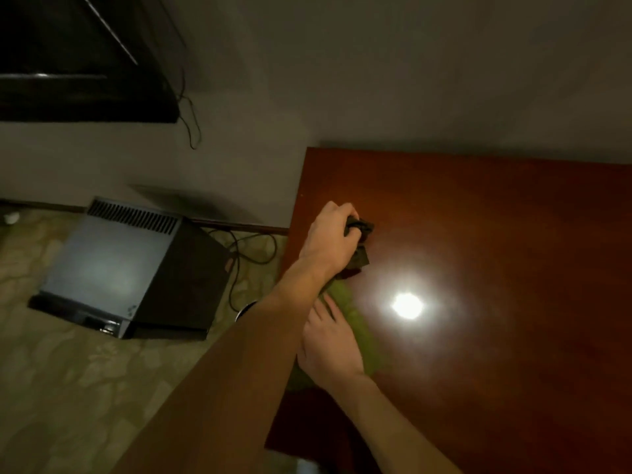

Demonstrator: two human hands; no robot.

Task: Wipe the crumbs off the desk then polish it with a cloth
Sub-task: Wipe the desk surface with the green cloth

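Note:
The desk (496, 251) has a glossy red-brown wooden top. My left hand (330, 236) reaches across near the desk's left edge and is closed around a dark crumpled cloth (360, 248) that rests on the wood. Just nearer to me, a green cloth (355, 326) lies along the left part of the desk. My right hand (328, 352) presses down on the green cloth with its fingers laid over it. My left forearm crosses above the right hand and hides part of the green cloth. No crumbs can be made out in this dim light.
A bright lamp reflection (407, 306) shines on the desk right of the cloths. On the patterned carpet to the left stands a grey and black box-shaped device (126, 268) with cables (253, 248) running from it. A dark screen (78, 63) hangs on the wall at upper left.

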